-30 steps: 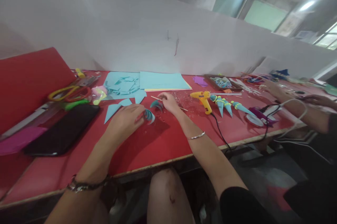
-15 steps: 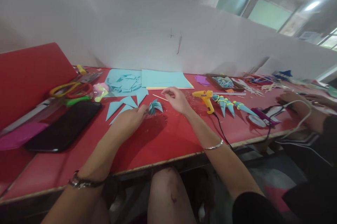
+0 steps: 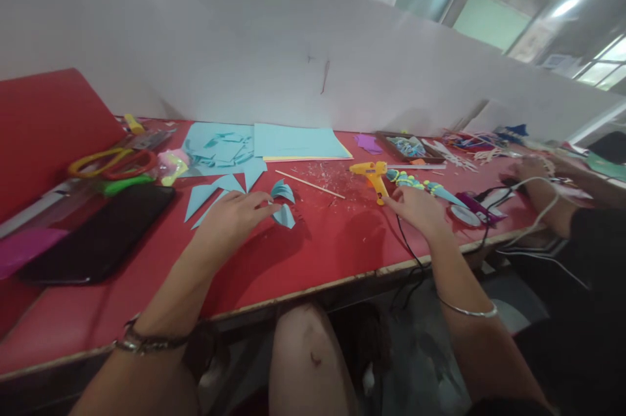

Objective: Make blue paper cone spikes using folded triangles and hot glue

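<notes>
Your left hand [image 3: 237, 212] pinches the curled blue paper [image 3: 284, 216] at its left edge, centrally over the worktop [image 3: 313, 259], likely to spare its folds. Your right hand [image 3: 415, 207] touches the yellow glue gun [image 3: 370, 169]; whether it grips, I cannot tell.

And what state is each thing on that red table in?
Curled paper, bent, pinched in the left grip
Glue gun, on its side, right grip at it, firmness of hold unclear
Stick, lying loose
Phone, flat, dark
Sheets, stacked flat
Scraps, loosely heaped
Tray, holding small pieces
Cones, lying down, partly hidden
</notes>
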`<state>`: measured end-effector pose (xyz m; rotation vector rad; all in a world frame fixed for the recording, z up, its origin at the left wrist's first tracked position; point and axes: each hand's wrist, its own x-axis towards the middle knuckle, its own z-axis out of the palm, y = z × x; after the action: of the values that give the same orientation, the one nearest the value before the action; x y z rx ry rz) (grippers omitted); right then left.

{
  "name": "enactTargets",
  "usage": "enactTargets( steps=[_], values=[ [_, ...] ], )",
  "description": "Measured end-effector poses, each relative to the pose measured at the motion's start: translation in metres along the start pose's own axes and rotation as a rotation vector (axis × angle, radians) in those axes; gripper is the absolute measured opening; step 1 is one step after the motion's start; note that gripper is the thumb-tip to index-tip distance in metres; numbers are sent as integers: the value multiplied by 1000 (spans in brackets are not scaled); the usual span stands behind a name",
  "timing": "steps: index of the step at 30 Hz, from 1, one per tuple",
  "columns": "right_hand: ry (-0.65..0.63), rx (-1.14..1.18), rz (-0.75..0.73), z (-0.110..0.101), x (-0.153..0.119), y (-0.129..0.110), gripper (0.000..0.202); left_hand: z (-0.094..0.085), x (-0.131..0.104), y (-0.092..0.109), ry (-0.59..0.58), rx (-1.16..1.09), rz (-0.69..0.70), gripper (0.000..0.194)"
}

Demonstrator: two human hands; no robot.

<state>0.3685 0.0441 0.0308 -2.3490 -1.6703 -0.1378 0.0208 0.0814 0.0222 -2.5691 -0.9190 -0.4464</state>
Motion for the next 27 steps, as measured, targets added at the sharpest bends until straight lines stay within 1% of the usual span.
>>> enactTargets(
  steps=[2,3,4,5,7,10,12,13,16,19,21,24,27],
  values=[
    [-65,118,-51,15,6,2,34,2,0,0,-29,-4,12,47],
    [-39,159,-69,22,9,1,35,3,1,-1,-49,-10,19,45],
    [24,165,-77,28,12,-1,36,5,1,-1,-63,-16,27,43],
    [84,153,-72,32,15,-3,37,6,1,-2,-67,-18,30,42],
    [114,123,-81,39,20,-8,37,9,0,-3,-61,-29,38,41],
    [61,39,-79,42,25,-13,36,11,0,-5,-56,-77,38,37],
    [42,-6,-71,40,26,-13,33,11,-1,-5,-76,-112,30,33],
    [54,-17,-76,38,25,-13,33,10,-1,-5,-86,-128,20,32],
    [138,-26,-142,30,20,-10,37,7,0,-3,-129,-154,-32,33],
    [185,16,-195,17,13,-11,38,4,2,0,-177,-161,-83,35],
    [199,76,-195,8,6,-17,38,3,3,2,-188,-169,-100,35],
    [157,153,-236,-4,-6,-31,40,2,4,3,-182,-154,-120,31],
    [141,205,-307,-9,-18,-47,57,-1,5,5,-197,-116,-139,27]
  ],
)
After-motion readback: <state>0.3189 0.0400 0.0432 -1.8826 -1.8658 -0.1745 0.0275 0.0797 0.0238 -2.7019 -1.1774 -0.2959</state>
